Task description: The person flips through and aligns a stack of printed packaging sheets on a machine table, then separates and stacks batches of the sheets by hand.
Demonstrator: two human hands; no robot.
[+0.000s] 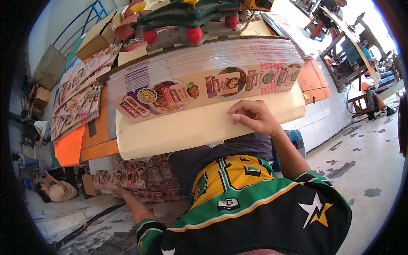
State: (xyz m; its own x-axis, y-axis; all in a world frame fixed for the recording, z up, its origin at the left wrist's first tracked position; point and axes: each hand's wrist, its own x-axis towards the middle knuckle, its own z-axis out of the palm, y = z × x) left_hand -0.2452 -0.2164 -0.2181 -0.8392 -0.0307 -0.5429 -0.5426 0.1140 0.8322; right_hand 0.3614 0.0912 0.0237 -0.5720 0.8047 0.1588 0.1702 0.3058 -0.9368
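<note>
My right hand [255,117] hovers at the front edge of a cream sheet [204,121], fingers loosely bent and thumb apart, holding nothing. Just behind it, a long stack of printed food packaging sheets [199,91] with clear plastic edges stands tilted on the cream sheet. Low on the left, my left hand [120,190] reaches down to printed strips [123,178] of a similar design, beside my legs. It is at their near edge; its fingers are too small and blurred to show whether they grip a strip.
A green machine frame with red feet [193,36] stands behind the stack. More printed sheets [80,91] and an orange piece [69,146] lie on the left of the table. A cardboard box [100,36] sits at the back left. Other people [61,189] are further off.
</note>
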